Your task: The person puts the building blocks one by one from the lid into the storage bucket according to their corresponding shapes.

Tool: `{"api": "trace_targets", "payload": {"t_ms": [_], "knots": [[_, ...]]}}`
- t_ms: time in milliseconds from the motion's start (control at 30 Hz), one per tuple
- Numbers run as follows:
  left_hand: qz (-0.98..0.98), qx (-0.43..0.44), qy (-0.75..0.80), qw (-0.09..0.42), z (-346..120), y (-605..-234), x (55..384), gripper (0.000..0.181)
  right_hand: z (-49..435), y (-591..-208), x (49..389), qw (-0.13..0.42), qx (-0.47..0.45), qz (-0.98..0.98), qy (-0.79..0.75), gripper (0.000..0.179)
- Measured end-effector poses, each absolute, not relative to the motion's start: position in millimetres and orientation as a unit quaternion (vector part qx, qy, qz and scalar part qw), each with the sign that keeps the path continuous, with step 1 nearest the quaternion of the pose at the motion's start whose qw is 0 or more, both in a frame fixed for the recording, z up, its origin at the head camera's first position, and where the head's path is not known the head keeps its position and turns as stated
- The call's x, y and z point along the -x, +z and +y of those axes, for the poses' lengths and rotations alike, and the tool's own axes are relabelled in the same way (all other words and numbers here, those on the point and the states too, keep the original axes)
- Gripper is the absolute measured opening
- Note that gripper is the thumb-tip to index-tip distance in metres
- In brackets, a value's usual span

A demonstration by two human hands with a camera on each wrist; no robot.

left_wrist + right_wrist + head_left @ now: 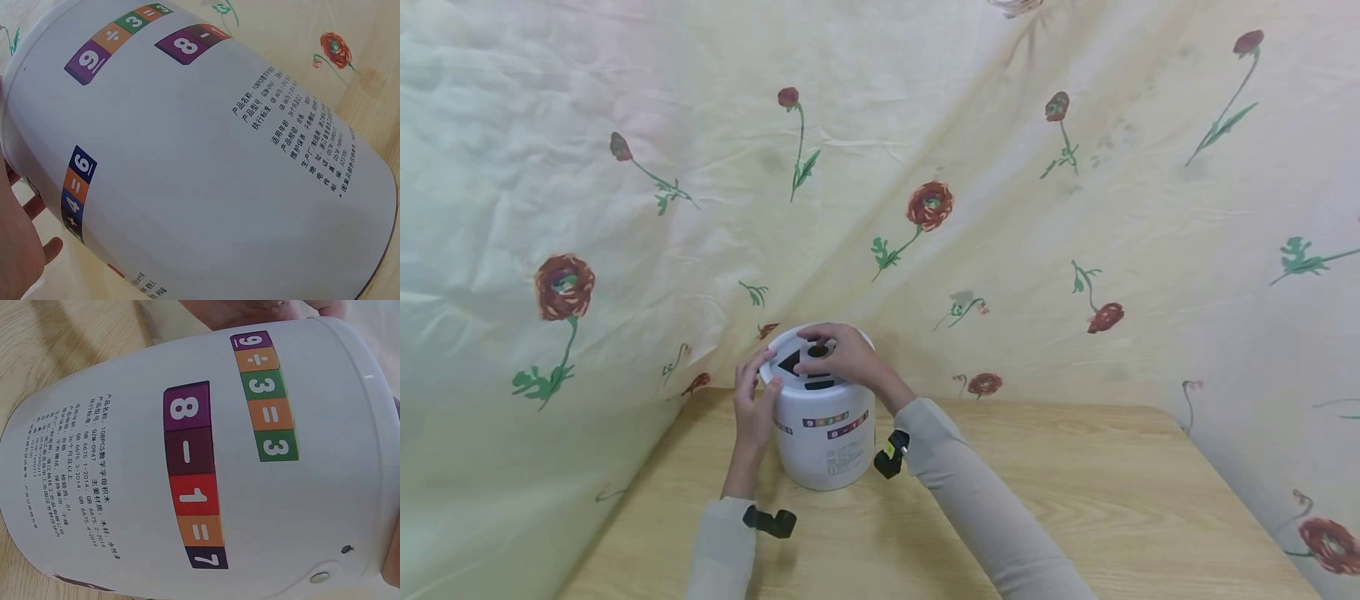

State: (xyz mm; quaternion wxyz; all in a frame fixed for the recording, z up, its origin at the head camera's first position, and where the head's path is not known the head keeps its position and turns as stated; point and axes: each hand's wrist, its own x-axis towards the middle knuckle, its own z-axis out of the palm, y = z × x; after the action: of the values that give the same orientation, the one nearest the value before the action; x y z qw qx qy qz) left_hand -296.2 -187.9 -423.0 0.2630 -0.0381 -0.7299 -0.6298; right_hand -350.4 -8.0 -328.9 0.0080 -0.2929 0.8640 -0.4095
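Note:
A white bucket (823,442) printed with coloured number tiles stands upright on the table. Its white lid (784,346) has dark cut-outs, among them a triangle, a round hole and a slot. My left hand (756,400) holds the bucket at the left of its rim, thumb in front and fingers bent over the edge. Over the lid is my right hand (850,357), its thumb beside the triangle and its fingers past the round hole. I cannot tell whether that hand pinches the lid. In the right wrist view, equation stickers (190,475) show on the bucket wall.
The wooden table (1037,492) extends to the right and front of the bucket. Flower-patterned cloth (865,150) hangs close behind it and along the left side. Small black cameras (771,522) are strapped at the wrists, over grey sleeves.

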Motion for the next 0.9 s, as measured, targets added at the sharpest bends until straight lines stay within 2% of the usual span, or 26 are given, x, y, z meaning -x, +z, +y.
{"api": "trace_targets", "payload": {"t_ms": [167,467,633,767,900], "knots": [[-0.730,0.032,-0.634,0.253,-189,-420,297,0.051,-9,-329,349,0.004,0.283,0.853,-0.439,0.062],[-0.743,0.024,-0.624,0.241,-189,-419,292,0.052,-7,-332,346,-0.057,0.312,0.819,-0.478,0.067],[-0.751,0.013,-0.615,0.241,-189,-417,289,0.054,7,-330,342,-0.066,0.306,0.824,-0.472,0.067],[-0.752,-0.016,-0.610,0.249,-188,-412,288,0.055,25,-326,342,-0.071,0.295,0.832,-0.464,0.067],[-0.743,-0.042,-0.604,0.286,-183,-399,288,0.056,46,-322,344,-0.087,0.295,0.836,-0.454,0.069]]}}
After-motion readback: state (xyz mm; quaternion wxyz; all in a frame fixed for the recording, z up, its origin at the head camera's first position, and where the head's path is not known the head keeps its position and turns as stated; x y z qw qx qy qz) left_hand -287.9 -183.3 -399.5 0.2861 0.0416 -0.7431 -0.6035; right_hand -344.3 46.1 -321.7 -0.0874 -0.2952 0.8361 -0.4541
